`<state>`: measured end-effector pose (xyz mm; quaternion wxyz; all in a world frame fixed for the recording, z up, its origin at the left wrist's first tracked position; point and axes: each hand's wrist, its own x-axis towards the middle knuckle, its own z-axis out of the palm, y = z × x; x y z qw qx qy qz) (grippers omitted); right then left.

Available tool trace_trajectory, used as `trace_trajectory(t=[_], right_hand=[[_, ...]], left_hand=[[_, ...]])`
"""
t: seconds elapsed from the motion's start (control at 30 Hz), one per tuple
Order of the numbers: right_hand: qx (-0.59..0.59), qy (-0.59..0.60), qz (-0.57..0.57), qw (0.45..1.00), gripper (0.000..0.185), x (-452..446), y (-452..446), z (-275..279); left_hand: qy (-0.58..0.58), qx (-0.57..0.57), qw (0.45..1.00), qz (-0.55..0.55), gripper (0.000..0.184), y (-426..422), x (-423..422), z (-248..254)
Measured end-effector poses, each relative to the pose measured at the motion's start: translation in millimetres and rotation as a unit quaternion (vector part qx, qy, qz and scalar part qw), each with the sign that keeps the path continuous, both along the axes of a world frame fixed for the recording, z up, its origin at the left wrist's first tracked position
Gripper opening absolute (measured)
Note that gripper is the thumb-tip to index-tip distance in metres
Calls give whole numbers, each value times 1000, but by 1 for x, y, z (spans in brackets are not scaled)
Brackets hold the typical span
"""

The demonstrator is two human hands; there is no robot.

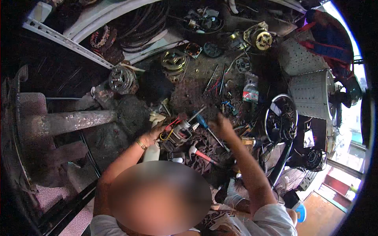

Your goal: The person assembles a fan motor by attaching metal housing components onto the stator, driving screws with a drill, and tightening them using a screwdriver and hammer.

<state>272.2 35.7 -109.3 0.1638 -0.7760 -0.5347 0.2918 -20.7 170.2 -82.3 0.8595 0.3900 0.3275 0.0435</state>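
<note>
A small metal motor (182,131) with a long shaft and red and yellow wires lies in front of me, tilted toward the upper right. My left hand (151,137), a gold watch on its wrist, grips the motor's left side near the wires; its fingertips are partly hidden. To the right, my right hand (223,128) hovers with thumb and finger apart and nothing visible between them. Between the hands lies a blue-handled screwdriver (201,120). Nearer to me, a hammer (199,152) with a red handle rests on dark cloth (185,149).
Several motor parts, such as a fan motor (123,79) and a brass-coloured one (174,61), stand at the back. Long thin tools (222,80) and a plastic bag (251,88) lie beyond my hands. A round metal-rimmed bowl (280,118) and perforated drums (311,94) are at right.
</note>
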Motion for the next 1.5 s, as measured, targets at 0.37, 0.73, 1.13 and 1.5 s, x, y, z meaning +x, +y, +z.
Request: trace_trajectory(t=[0.37,0.73,1.13,1.5], right_hand=[[-48,188,-98,976,17,-6,-88,-33],[24,747,-236,621,21,26,33,207],[124,-55,77,988,48,-19,17,104],[171,155,206,951,17,-12,57,103]], left_hand=[[-220,-154,960,77,73,14,10,-4],[-175,-212,961,17,68,21,-2,-23],[-78,-103,991,-26,70,11,-16,-17],[-33,-25,998,-53,75,6,-8,1]])
